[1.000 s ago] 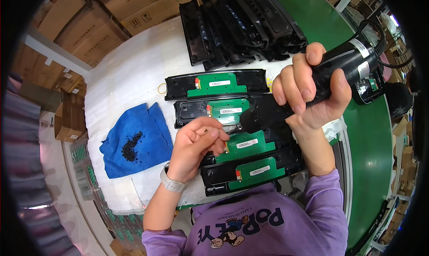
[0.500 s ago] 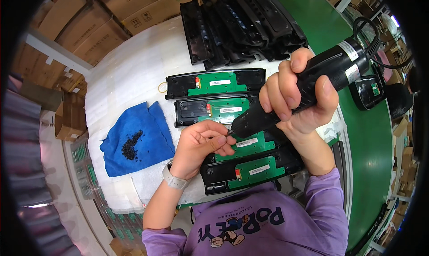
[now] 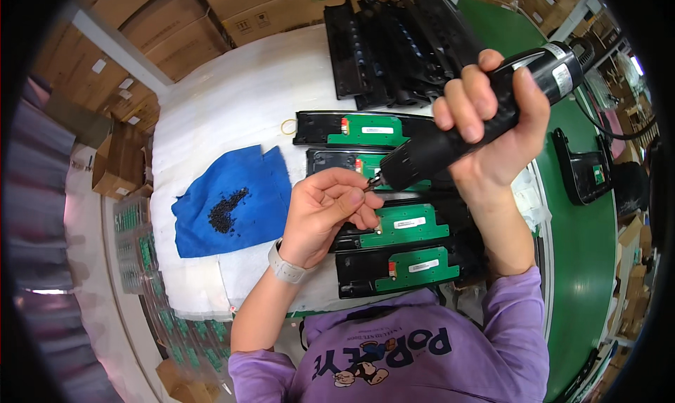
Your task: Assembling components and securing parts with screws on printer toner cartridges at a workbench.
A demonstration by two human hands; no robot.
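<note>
- My right hand (image 3: 492, 115) is raised, fingers wrapped tight in a fist grip, forearm rising from the lower edge in a purple sleeve.
- My left hand (image 3: 327, 213) sits lower, fingertips (image 3: 358, 196) pinched together, wrist banded, bare forearm angling in from below.

My right hand (image 3: 492, 118) is gripping the black electric screwdriver (image 3: 478, 122), tip tilting toward my left hand (image 3: 327, 213), whose fingers (image 3: 351, 196) are seemingly pinching a screw.

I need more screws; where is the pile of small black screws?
The screw pile lies on the blue cloth, left side of the head view, just left of the left hand.
</note>
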